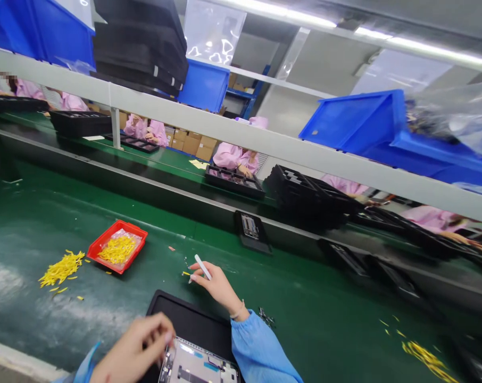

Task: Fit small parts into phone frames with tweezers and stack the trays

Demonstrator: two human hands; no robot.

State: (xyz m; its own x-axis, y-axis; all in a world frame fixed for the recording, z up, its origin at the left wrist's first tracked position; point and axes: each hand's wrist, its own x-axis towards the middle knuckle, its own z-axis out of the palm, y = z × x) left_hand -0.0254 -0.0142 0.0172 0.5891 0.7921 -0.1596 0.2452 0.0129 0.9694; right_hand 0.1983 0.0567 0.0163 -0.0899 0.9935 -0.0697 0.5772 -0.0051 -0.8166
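Observation:
In my right hand is a slim white pen-like tool, gripped between thumb and fingers above the green bench. A small yellow strip shows at those fingertips; whether it is on the tool or pinched by the fingers is unclear. My left hand is slightly blurred, its thumb and fingers curled together at the upper left corner of a phone housing. Anything between them is hidden. That housing, with a silvery inner face and blue tabs, lies on a black tray in front of me.
A red tray of yellow strips stands left, beside a loose yellow pile. Small dark parts lie by my right sleeve. A black tray with a phone part sits farther back. Co-workers in pink work beyond the rail.

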